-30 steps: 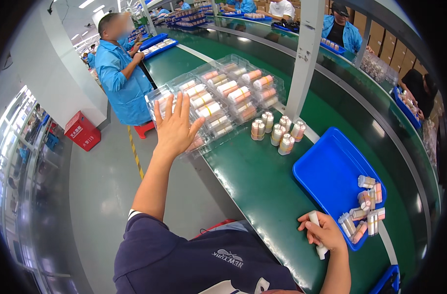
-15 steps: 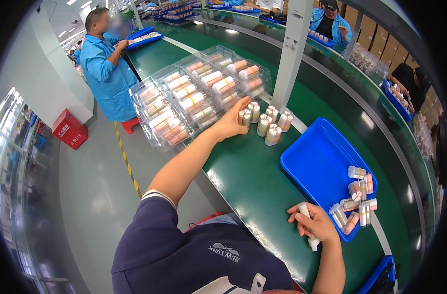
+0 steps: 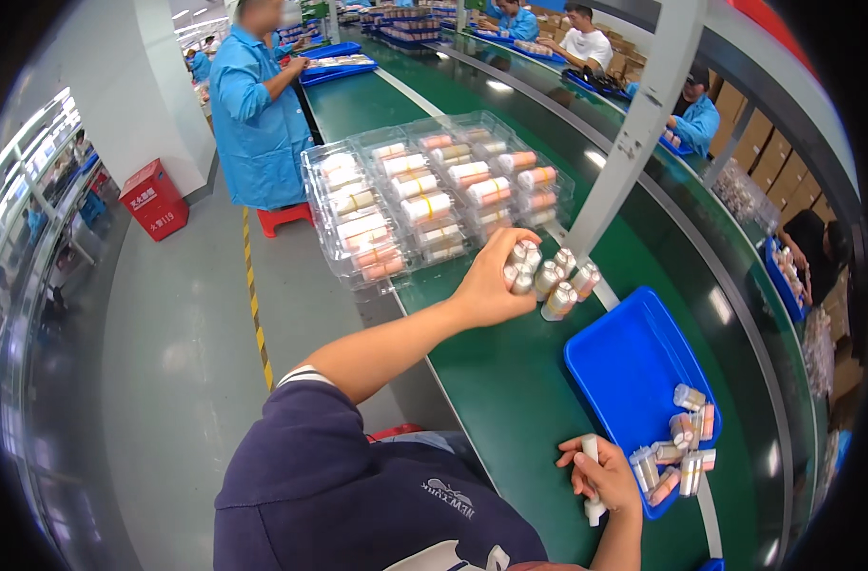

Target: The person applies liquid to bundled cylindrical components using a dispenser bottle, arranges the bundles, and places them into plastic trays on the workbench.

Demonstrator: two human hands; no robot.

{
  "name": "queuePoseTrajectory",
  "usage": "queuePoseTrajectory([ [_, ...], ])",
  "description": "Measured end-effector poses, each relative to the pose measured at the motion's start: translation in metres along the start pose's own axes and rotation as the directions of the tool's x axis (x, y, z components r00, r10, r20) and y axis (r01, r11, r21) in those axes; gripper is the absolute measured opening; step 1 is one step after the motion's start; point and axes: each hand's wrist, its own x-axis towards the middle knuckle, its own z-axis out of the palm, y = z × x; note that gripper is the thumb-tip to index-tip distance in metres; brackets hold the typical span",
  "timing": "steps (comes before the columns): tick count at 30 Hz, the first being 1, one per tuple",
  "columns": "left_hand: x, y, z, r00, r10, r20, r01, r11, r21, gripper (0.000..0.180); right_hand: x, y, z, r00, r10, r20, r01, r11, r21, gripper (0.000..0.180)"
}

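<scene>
My left hand (image 3: 491, 287) is closed around the near-left side of a small group of upright cylinder bundles, silvery on top, on the green table. Its fingers curl behind a pair of bundles (image 3: 521, 266). Beside that pair stand several more bundles (image 3: 559, 301), pale with yellowish bands. My right hand (image 3: 613, 476) is closed on a slim white tube (image 3: 594, 512), held upright-tilted above the table near the blue tray (image 3: 616, 354). At the tray's near end several bundles (image 3: 689, 476) lie in a loose heap, some pink, some silvery.
Clear plastic blister trays (image 3: 396, 276) filled with cylinder bundles sit beyond my left hand. A grey post (image 3: 633, 133) rises behind the upright group. One person in blue (image 3: 263, 114) works at the far left; others sit across the conveyor. A red box (image 3: 154, 200) stands on the floor.
The view has shifted, so the table sits lower and further right. My left hand has closed further round the pair of bundles, bringing them against the rest. My right hand still holds the tube.
</scene>
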Motion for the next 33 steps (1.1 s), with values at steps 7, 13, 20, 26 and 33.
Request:
queuePoseTrajectory([
  [7,0.042,0.036,-0.130,0.968,0.178,-0.179,-0.096,0.917,0.388,0.064,0.000,0.000,0.003,0.999,-0.036,-0.029,0.036,0.999,-0.006,0.024],
  [13,0.068,-0.004,-0.234,0.929,-0.265,-0.259,0.329,0.272,0.904,0.068,0.001,0.000,0.002,0.998,-0.028,-0.048,0.027,0.999,-0.020,0.025],
  [20,0.067,-0.035,-0.255,0.792,-0.602,-0.100,0.371,0.345,0.862,0.073,0.001,-0.001,0.006,0.998,-0.039,-0.049,0.037,0.999,-0.037,0.025],
  [26,0.057,-0.103,-0.280,0.868,-0.471,-0.157,0.345,0.345,0.873,0.074,-0.002,0.000,0.003,1.000,-0.018,-0.021,0.018,1.000,0.001,0.023],
  [33,0.037,0.021,-0.157,0.892,0.422,-0.163,-0.220,0.720,0.658,0.022,-0.001,-0.002,0.000,1.000,0.013,-0.025,-0.013,1.000,0.007,0.022],
])
